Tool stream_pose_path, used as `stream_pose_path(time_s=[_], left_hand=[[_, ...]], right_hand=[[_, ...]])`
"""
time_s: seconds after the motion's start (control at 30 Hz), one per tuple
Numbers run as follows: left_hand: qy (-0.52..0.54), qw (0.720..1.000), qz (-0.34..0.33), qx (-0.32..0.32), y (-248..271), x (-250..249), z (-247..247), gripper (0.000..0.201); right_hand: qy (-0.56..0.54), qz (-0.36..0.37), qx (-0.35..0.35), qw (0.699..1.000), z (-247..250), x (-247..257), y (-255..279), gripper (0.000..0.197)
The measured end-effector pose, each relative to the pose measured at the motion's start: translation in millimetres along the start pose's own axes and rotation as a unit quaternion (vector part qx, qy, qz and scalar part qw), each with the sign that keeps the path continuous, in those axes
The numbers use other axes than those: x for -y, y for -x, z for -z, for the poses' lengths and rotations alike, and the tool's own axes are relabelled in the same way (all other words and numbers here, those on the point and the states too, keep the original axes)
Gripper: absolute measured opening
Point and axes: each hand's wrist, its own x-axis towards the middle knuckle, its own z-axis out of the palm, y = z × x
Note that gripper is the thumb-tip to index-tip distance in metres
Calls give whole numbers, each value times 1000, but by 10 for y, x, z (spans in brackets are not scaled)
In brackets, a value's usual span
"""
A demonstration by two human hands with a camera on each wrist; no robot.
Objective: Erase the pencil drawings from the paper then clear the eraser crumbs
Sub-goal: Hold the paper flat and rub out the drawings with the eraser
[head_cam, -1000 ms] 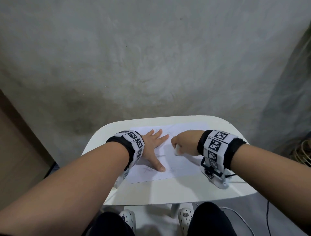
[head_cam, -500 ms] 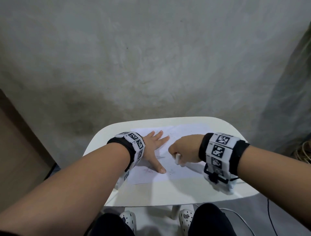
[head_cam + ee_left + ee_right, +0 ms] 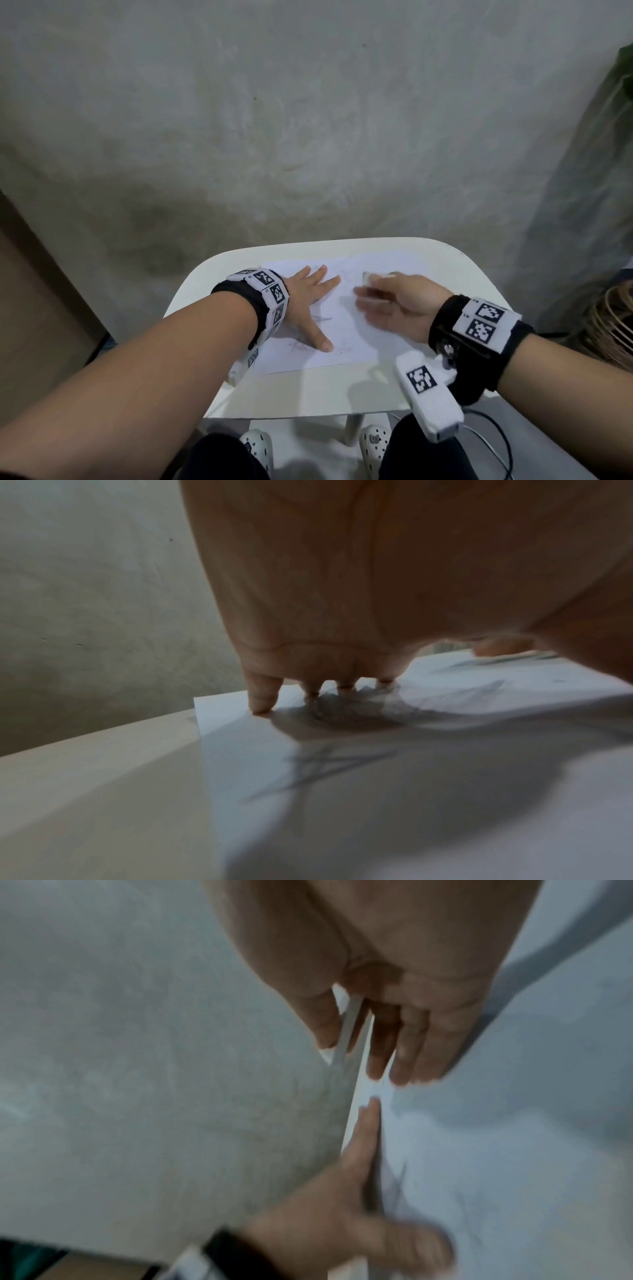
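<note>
A white paper lies on a small cream table. My left hand presses flat on the paper's left part, fingers spread, with the thumb tip beside faint pencil drawings. The left wrist view shows those fingertips on the paper and a scribble under the palm. My right hand is motion-blurred over the paper's far right part, with its fingers stretched leftward. A white eraser is pinched between its thumb and fingers. In the right wrist view the eraser shows beside the thumb.
A bare grey wall rises behind the table. A wicker basket stands at the right and a brown panel at the left. A black cable runs under my right wrist. My feet in white clogs are below the table's front edge.
My right hand went from a fist rubbing the eraser near the paper's middle to stretched fingers farther back, with the wrist rolled. The left hand stayed put.
</note>
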Motion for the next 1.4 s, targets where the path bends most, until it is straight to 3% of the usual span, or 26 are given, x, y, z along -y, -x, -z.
stream_pose_path(time_s=[0.07, 0.1, 0.23, 0.33, 0.4, 0.5, 0.57, 0.73, 0.8, 0.9, 1.07, 1.27, 1.4], left_hand=[[3, 1000, 1, -1, 4, -7, 1, 133], [4, 1000, 1, -2, 6, -5, 0, 133], [-3, 1000, 5, 1, 17, -2, 4, 132], [-3, 1000, 3, -2, 46, -20, 20, 130], [0, 1000, -10, -13, 97, -45, 37, 125], [-7, 999, -35, -10, 208, -89, 69, 123], [-16, 999, -43, 8, 257, -98, 81, 124], [2, 999, -44, 24, 276, -79, 52, 124], [13, 999, -44, 20, 256, -74, 61, 123], [19, 999, -40, 22, 210, -66, 69, 125], [19, 999, -31, 18, 173, -64, 18, 127], [22, 999, -32, 7, 138, -62, -72, 128], [10, 1000, -26, 2, 148, -78, -56, 126]], right_hand=[[31, -60, 91, 993, -116, -145, 46, 17], [62, -58, 93, 992, -159, -195, 13, 18], [130, 121, -75, 981, -201, 58, -89, 16], [151, 162, -24, 975, -177, 300, 23, 11], [307, 193, -27, 932, -146, 381, 125, 14], [569, 227, -62, 788, -66, 408, 208, 14], [641, 225, -58, 732, -25, 354, 219, 15], [652, 224, -38, 723, -53, 276, 190, 11], [688, 206, -23, 696, -99, 260, 182, 2], [745, 175, 8, 644, -173, 186, 154, 8], [774, 137, 63, 614, -296, 113, 159, 11], [799, 130, 16, 586, -472, 99, 128, 10], [834, 137, 39, 533, -609, 19, 163, 12]])
